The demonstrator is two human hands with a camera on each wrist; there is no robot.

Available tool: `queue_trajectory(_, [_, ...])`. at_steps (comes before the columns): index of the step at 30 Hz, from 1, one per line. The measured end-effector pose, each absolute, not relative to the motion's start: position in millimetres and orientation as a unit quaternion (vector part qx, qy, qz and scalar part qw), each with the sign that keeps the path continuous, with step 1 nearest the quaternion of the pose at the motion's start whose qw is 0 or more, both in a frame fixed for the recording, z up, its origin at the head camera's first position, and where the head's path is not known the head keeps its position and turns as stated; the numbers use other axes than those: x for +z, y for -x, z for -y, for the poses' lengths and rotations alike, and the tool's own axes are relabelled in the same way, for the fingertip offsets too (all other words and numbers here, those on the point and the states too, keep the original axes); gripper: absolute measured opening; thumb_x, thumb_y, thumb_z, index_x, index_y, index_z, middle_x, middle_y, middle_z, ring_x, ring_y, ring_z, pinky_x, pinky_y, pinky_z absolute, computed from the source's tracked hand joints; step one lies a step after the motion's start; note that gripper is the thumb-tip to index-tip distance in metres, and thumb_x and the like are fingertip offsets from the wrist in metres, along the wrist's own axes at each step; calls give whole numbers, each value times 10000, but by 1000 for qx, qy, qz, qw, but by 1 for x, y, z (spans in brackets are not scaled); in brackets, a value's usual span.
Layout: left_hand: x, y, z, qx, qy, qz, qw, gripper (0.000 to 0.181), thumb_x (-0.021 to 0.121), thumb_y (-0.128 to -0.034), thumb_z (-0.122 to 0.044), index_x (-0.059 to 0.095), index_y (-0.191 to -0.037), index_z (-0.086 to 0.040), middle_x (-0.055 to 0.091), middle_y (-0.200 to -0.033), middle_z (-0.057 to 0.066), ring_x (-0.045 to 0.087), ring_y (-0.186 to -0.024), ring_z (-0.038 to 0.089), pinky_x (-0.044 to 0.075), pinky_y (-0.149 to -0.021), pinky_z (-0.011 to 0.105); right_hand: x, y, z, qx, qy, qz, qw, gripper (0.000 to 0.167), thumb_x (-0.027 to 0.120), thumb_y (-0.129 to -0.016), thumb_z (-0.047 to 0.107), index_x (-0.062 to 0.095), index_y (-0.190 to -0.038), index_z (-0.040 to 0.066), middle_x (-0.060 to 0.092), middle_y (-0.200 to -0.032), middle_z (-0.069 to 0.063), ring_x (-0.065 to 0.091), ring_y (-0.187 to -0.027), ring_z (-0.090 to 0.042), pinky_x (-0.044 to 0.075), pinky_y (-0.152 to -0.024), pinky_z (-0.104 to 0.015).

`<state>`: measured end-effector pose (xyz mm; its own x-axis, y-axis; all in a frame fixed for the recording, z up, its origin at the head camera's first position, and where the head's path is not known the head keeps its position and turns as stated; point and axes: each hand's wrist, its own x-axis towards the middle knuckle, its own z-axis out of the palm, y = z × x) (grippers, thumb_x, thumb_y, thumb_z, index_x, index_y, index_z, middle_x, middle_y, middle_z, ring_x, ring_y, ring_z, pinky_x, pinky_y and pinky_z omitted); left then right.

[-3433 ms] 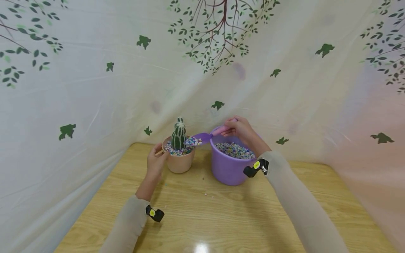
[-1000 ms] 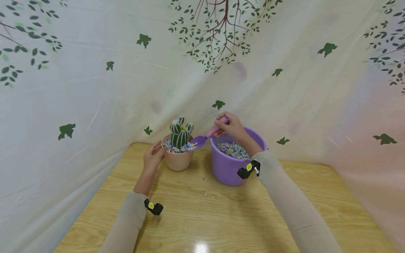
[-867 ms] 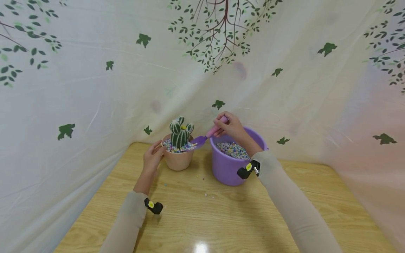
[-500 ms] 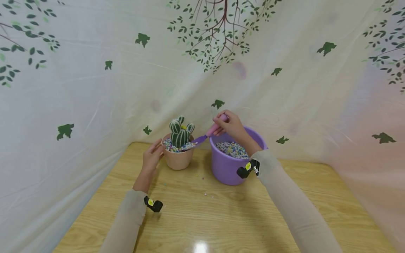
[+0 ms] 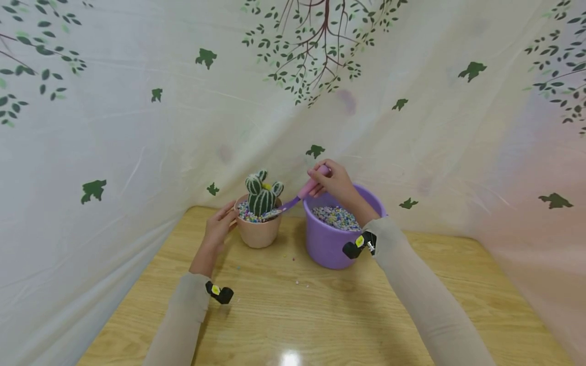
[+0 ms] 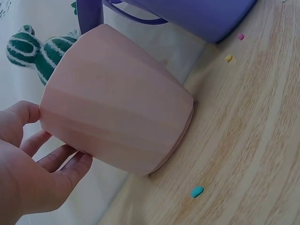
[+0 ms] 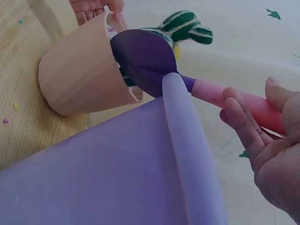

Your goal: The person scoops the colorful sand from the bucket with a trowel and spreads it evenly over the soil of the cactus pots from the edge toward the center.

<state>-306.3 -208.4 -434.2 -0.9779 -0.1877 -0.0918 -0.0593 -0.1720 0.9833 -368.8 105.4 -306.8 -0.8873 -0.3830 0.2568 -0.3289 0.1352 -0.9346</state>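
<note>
A crocheted-looking green-and-white cactus [image 5: 261,202] stands in a peach flower pot [image 5: 257,235] filled with small multicoloured pebbles [image 5: 247,213]. My left hand [image 5: 220,225] holds the pot's left side, thumb near the rim and fingers lower on the outer wall, as the left wrist view shows. My right hand [image 5: 334,182] grips the pink handle [image 5: 313,183] of a small trowel, whose purple blade [image 7: 145,58] tips down over the pot's right rim beside the cactus. A purple bucket [image 5: 329,249] with more pebbles [image 5: 336,217] stands under my right hand.
A few loose pebbles [image 5: 297,282] lie on the wooden table [image 5: 284,315] in front of the pot and bucket. Behind them hangs a pale curtain [image 5: 256,122] with leaf prints. In the left wrist view, a teal pebble [image 6: 197,191] lies near the pot's base.
The trowel, first level and loaded with pebbles, has moved left and tipped into the pot. The cactus now shows a different side, with its yellow part visible. The left hand stays at the pot.
</note>
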Motion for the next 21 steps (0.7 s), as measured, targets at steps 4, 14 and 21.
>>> queue_trajectory(4, [-433,308,210,-752,-97,651,44,498,563,-1047,-196,472,-1533,-137,561,-1426,132,567,-1210,141,446,-1171,387,-306,369,-106,-623,235,-746,22,230,647,-1015,224,568,-1086,21,751,-728,-66,712,-604,-190,633,-590,-355])
queue_trajectory(14, [-431,309,212,-745,-72,663,26,512,538,-1062,-209,430,-1554,-117,468,-1543,193,548,-1252,175,429,-1184,405,-308,370,-112,-631,236,-739,18,224,637,-1019,202,563,-1093,4,745,-728,-53,714,-617,-184,640,-613,-365])
queue_trajectory(21, [-435,309,213,-749,-65,660,15,519,529,-1068,-217,412,-1563,-111,417,-1601,160,461,-1399,282,401,-1204,425,-311,366,-119,-626,228,-745,28,216,629,-1024,204,569,-1095,9,738,-726,-36,708,-616,-176,634,-607,-340])
